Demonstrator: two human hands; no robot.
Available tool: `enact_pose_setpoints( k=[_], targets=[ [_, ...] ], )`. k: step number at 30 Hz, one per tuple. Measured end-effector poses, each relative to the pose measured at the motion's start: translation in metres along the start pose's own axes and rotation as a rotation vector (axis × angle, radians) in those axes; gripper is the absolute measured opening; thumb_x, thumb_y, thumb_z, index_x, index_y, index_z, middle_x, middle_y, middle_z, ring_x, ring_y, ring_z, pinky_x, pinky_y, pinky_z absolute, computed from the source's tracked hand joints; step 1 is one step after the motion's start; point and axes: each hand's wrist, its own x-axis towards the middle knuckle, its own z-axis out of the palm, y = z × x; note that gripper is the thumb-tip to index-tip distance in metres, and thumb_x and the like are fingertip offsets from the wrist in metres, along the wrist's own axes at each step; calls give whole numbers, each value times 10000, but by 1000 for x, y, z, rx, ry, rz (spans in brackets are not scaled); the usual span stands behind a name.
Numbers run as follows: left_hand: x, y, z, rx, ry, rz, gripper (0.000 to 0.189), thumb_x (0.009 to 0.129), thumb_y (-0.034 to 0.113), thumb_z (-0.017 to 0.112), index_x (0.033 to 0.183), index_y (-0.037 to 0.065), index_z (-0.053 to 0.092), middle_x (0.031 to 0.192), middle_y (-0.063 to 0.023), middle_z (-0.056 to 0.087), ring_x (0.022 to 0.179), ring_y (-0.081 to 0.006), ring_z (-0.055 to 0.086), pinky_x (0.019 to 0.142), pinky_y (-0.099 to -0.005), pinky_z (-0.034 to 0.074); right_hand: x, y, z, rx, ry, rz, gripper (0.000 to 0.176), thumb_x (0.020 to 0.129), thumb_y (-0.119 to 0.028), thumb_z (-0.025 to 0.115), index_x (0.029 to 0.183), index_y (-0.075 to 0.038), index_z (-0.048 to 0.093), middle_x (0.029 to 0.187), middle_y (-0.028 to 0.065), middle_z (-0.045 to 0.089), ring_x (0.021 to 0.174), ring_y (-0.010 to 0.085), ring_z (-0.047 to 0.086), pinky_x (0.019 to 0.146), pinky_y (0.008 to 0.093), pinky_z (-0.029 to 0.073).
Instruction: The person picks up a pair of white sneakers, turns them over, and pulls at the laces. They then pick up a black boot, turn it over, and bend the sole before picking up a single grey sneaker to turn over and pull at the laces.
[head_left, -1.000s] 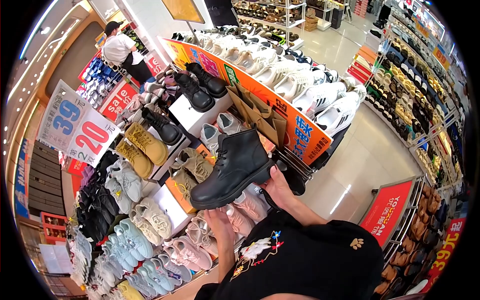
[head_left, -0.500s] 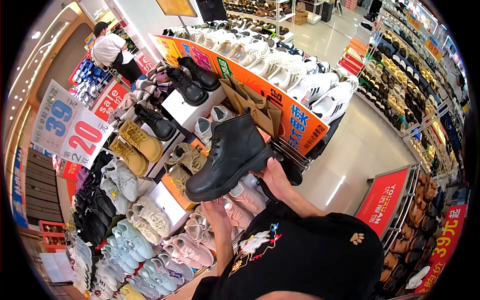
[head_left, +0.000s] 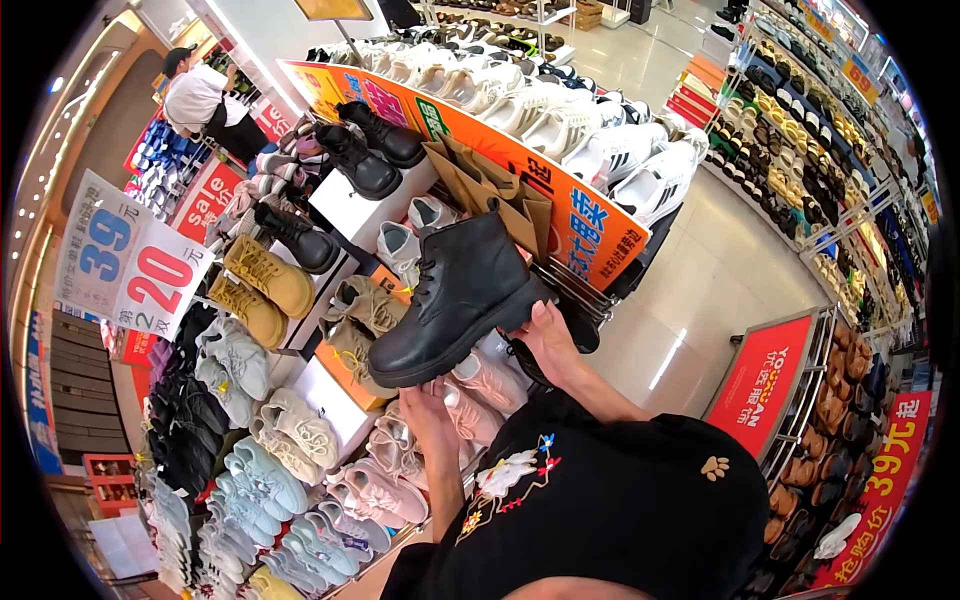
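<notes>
Head view: one boot (head_left: 455, 300) is held in the air above the shoe display, toe tilted down towards the left. It is black, of smooth matt leather, ankle-high, laced, with a rounded toe and a thick ridged sole. The left hand (head_left: 430, 410) is cupped palm-up beneath the front of the sole, fingers against it. The right hand (head_left: 548, 340) is closed round the heel block. Both hands bear the boot. Directly below lie pink sneakers (head_left: 480, 385) with soft, padded uppers. Behind the boot stand folded brown paper bags (head_left: 490, 185), creased and pointed. A white box (head_left: 375, 205) carries two black boots (head_left: 365, 155), glossy and chunky-soled, and a third sits lower to the left. Two tan boots (head_left: 260, 290) of suede-like finish stand side by side. An orange banner (head_left: 560, 215) runs diagonally, with a row of white sneakers (head_left: 560, 125) above it. One white price sign (head_left: 125, 265) shows 39 and 20. The floor (head_left: 700, 300) is glossy pale tile. One other person (head_left: 195, 100) in a white top stands at the far racks.
</notes>
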Motion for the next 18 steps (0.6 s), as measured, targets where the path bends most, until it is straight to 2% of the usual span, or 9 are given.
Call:
enact_pose_setpoints(
  k=[3, 8, 10, 12, 14, 18],
  targets=[
    [-1, 3, 2, 35, -31, 43, 404, 983, 374, 403, 1232, 64, 471, 1201, -59, 552, 1086, -203, 534, 958, -402, 429, 1, -2, 8, -35, 29, 5, 704, 833, -558, 602, 1293, -59, 415, 1205, 58, 534, 1086, 171, 516, 948, 379, 400],
    [-6, -2, -20, -44, -53, 19, 489, 976, 475, 340, 1249, 90, 468, 1228, -60, 542, 1098, -216, 526, 966, -422, 402, 3, 2, 4, -5, 8, 41, 714, 852, -513, 605, 1356, -77, 349, 1274, 48, 488, 1138, 168, 486, 983, 382, 366],
    [-11, -1, -30, -127, -174, 2, 540, 965, 481, 369, 1334, 89, 402, 1348, -79, 466, 1229, -238, 455, 1008, -428, 373, 2, 1, 6, 99, 37, 51, 582, 892, -413, 600, 1324, -88, 384, 1211, 33, 530, 1088, 148, 520, 955, 352, 403],
    [-16, -8, -44, -94, -222, 1, 566, 959, 516, 354, 1359, 116, 379, 1361, -76, 456, 1236, -248, 448, 1011, -450, 365, 1, 6, -1, 119, 31, 66, 560, 901, -402, 590, 1321, -89, 391, 1211, 30, 529, 1093, 145, 512, 953, 344, 400],
    [-21, -13, -50, -86, -113, -59, 617, 940, 567, 356, 1378, 135, 355, 1375, -72, 441, 1234, -244, 450, 1005, -443, 368, 1, 11, -7, 74, 29, 106, 630, 890, -462, 578, 1354, -99, 355, 1268, 41, 501, 1142, 161, 498, 979, 381, 379],
    [-29, -16, -34, 46, 52, -67, 692, 906, 656, 306, 1327, 114, 398, 1313, -65, 473, 1157, -262, 485, 992, -419, 353, 1, 15, -10, 36, 14, 133, 617, 891, -457, 578, 1346, -100, 365, 1260, 41, 509, 1139, 161, 502, 973, 372, 387]
  ],
)
